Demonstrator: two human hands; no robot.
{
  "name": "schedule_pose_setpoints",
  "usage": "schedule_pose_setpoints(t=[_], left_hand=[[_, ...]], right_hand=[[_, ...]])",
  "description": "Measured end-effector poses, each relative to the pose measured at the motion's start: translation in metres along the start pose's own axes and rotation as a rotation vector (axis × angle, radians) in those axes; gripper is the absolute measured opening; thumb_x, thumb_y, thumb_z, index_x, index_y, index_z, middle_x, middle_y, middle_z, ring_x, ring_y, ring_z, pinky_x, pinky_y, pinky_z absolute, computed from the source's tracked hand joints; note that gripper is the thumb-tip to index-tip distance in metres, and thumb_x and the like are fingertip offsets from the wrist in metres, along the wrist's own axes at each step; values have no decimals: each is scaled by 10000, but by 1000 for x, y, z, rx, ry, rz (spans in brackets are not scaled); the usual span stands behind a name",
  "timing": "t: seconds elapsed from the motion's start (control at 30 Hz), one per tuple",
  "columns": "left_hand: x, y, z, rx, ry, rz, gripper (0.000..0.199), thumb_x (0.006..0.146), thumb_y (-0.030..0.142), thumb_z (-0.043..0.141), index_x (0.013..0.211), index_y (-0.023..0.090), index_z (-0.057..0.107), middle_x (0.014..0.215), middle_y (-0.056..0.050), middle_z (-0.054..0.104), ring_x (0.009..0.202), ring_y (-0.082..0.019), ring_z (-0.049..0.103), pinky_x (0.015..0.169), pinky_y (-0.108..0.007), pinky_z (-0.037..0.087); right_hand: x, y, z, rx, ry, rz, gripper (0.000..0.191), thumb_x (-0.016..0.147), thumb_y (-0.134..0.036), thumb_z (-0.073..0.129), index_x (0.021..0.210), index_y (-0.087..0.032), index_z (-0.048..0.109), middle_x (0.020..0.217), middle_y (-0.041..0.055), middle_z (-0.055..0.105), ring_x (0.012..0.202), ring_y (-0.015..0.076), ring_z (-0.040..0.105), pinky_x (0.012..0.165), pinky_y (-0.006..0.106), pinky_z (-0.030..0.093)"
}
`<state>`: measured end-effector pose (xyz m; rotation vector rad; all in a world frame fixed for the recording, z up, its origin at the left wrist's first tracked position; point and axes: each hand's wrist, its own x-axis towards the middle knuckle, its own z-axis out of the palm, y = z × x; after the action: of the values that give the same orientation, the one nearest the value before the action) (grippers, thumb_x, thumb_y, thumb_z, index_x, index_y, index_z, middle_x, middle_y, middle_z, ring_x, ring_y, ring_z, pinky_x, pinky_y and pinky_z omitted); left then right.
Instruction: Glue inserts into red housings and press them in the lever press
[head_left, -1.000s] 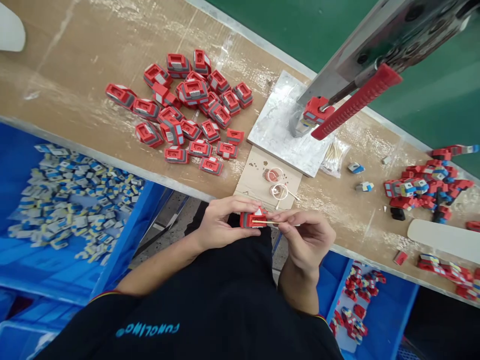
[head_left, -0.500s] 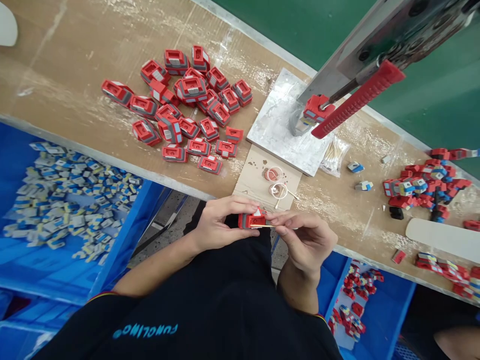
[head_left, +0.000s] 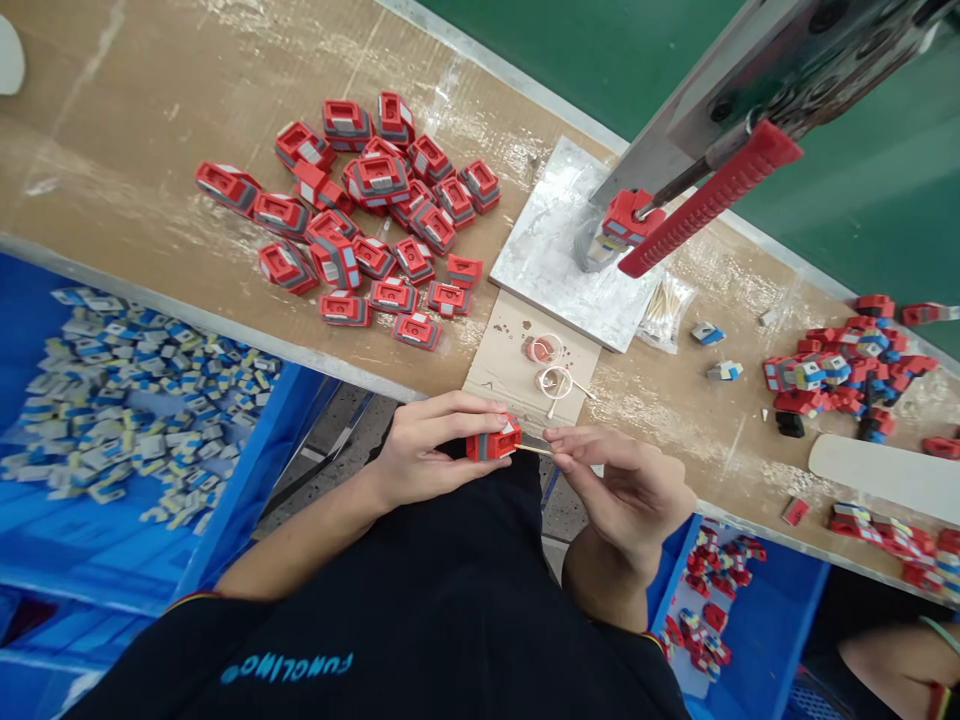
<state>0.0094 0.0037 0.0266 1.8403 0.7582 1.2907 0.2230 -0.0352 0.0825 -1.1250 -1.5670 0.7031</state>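
My left hand (head_left: 424, 452) grips a red and grey toy vehicle piece (head_left: 489, 441) between thumb and fingers, over the table's front edge. From the right, my right hand (head_left: 622, 490) pinches a thin cotton swab (head_left: 534, 450). Its far end meets the right end of the piece; the tip itself is too small to make out. Just beyond my hands, a small cup of red paint (head_left: 543, 349) and a clear round cup (head_left: 553, 381) stand on a stained cardboard sheet (head_left: 491, 370). Another swab (head_left: 551, 408) lies beside them.
Several red toy pieces (head_left: 379, 180) lie at the left. A press with a red handle (head_left: 712, 200) stands on a metal plate (head_left: 540, 230), near a bag of swabs (head_left: 666, 312). Blue bins (head_left: 225, 520) flank me. Red toys (head_left: 847, 370) and another person's arm (head_left: 892, 665) are at the right.
The toy piece has turned in my left hand, its end now facing the swab, and shifted slightly left. My right hand has moved a little right. The other person's arm has come further into view.
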Motion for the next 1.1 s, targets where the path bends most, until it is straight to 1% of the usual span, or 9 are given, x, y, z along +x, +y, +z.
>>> schedule_pose_setpoints(t=[0.1, 0.23, 0.3, 0.43, 0.57, 0.67, 0.87, 0.97, 1.1], left_hand=[[0, -2, 0, 2, -7, 3, 295, 865, 214, 924, 1133, 177, 807, 1063, -116, 862, 960, -215, 859, 868, -272, 715], [0, -7, -2, -5, 10, -10, 305, 848, 228, 939, 1127, 188, 819, 1050, -111, 866, 951, -224, 861, 871, -291, 719], [0, -9, -3, -10, 13, -26, 307, 850, 233, 938, 1129, 183, 822, 1050, -115, 866, 947, -227, 861, 876, -293, 718], [-1, -11, -4, -16, 20, -57, 351, 824, 202, 951, 1152, 192, 827, 1059, -114, 868, 943, -235, 862, 877, -307, 719], [-1, -12, -4, -15, 25, -77, 355, 805, 211, 967, 1133, 197, 830, 1038, -108, 871, 920, -233, 861, 866, -306, 717], [-1, -13, -3, -27, 27, -85, 332, 819, 248, 964, 1113, 180, 825, 1013, -117, 870, 902, -226, 858, 845, -294, 711], [2, -12, 3, -60, 28, -85, 346, 807, 269, 974, 1108, 182, 827, 986, -110, 872, 890, -224, 853, 808, -288, 703], [3, -10, 4, -77, 12, -76, 370, 801, 273, 979, 1123, 181, 820, 1002, -112, 873, 904, -228, 856, 811, -292, 706], [3, -8, 3, -86, -2, -78, 369, 812, 279, 973, 1128, 179, 809, 1011, -118, 871, 918, -230, 859, 823, -298, 711]], right_hand=[[-1, 4, -6, -16, 45, -25, 181, 912, -66, 801, 950, -237, 758, 775, 13, 833, 714, 235, 846, 680, 358, 749], [5, 21, -25, -165, 271, -70, 202, 885, -86, 839, 960, -261, 771, 787, -7, 824, 734, 223, 822, 705, 388, 724], [12, 31, -32, -333, 197, -76, 195, 877, -97, 850, 922, -272, 778, 784, -8, 814, 775, 215, 804, 700, 362, 692], [22, 47, -30, -530, -64, -90, 142, 937, -148, 800, 899, -283, 779, 773, -3, 799, 765, 206, 748, 680, 346, 649], [24, 55, -25, -586, -132, -85, 129, 953, -161, 776, 890, -273, 776, 778, 7, 792, 789, 213, 725, 683, 345, 621], [22, 48, -26, -531, -78, -85, 152, 940, -132, 787, 894, -274, 761, 770, -5, 790, 756, 202, 711, 658, 336, 605], [8, 17, -12, -211, 190, -127, 234, 879, -80, 827, 963, -287, 758, 754, -18, 799, 656, 210, 736, 600, 365, 601], [3, 10, 3, -87, 196, -154, 221, 890, -97, 820, 995, -279, 752, 743, -12, 802, 607, 209, 737, 548, 358, 593], [5, 10, 13, -46, 162, -135, 178, 908, -113, 805, 970, -267, 740, 733, 2, 805, 592, 207, 744, 526, 349, 596]])
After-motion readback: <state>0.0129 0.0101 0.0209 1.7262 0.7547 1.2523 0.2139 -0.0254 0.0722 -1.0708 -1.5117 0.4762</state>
